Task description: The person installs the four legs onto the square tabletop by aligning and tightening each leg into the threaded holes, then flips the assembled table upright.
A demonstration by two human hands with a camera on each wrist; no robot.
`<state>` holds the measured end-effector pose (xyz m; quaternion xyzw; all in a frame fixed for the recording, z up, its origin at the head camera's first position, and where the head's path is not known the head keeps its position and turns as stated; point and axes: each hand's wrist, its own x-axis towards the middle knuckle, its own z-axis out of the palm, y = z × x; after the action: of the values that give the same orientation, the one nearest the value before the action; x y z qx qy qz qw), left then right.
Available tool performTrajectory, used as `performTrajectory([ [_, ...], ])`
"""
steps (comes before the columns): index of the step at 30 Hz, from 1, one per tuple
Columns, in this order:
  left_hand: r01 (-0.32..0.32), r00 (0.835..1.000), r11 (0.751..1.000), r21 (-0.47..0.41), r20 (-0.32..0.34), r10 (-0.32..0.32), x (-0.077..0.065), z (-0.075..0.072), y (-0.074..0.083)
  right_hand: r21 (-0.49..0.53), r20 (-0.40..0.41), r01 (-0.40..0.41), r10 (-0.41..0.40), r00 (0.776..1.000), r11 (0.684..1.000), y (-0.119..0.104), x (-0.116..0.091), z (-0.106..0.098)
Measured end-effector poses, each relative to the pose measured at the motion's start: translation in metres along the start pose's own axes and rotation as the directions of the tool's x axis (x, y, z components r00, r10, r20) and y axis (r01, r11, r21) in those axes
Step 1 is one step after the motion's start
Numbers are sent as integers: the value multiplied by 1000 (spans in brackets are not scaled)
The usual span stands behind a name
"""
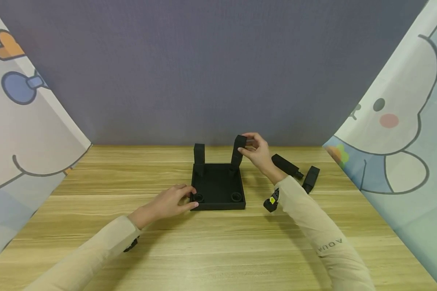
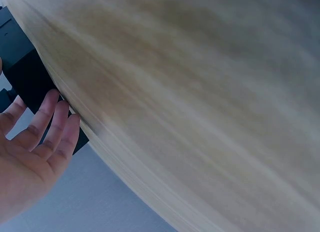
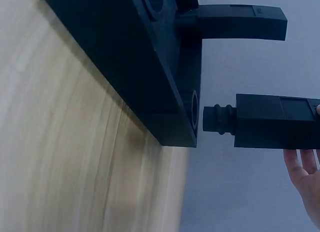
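Note:
A black square tray-like base [image 1: 218, 206] with round corner sockets lies on the wooden table. My left hand [image 1: 171, 201] holds its near left corner, thumb at the front and fingers along the left side; the left wrist view shows these fingertips [image 2: 72, 123] against the base's wall. One black leg [image 1: 199, 154] stands upright in the far left socket. With thumb and fingers my right hand [image 1: 256, 151] grips another black leg [image 3: 272, 122], slightly tilted over the far right socket [image 3: 195, 109]. A small gap separates its ribbed peg [image 3: 219, 119] from that socket.
Two loose black legs, a farther leg [image 1: 286, 165] and a nearer leg [image 1: 311, 178], lie on the table [image 1: 160, 258] right of the base, by my right forearm. A grey panel [image 1: 218, 81] rises behind the table, with printed cartoon sheets [image 1: 397, 169] at both sides.

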<state>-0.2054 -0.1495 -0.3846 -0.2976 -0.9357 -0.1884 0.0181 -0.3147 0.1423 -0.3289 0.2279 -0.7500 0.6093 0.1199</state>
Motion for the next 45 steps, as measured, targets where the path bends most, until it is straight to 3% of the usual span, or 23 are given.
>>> performTrajectory([
  [6, 7, 1000, 1000, 6, 8, -7, 0, -1, 1, -2, -6, 24, -24, 1000, 1000, 11, 1, 5],
  [13, 5, 1000, 1000, 3, 14, -5, 1, -1, 1, 34, 34, -26, 24, 999, 999, -11, -6, 10],
  [21, 8, 1000, 1000, 0, 20, -8, 1, -1, 0, 56, 30, 7, -9, 999, 998, -5, -9, 14],
  [39, 4, 1000, 1000, -1, 12, -4, 0, 0, -1, -4, 27, 10, -10, 1000, 1000, -1, -13, 15],
  [45, -9, 1000, 1000, 6, 0, 9, 0, 2, -2, -34, 66, 31, -29, 997, 999, 6, -9, 13],
])
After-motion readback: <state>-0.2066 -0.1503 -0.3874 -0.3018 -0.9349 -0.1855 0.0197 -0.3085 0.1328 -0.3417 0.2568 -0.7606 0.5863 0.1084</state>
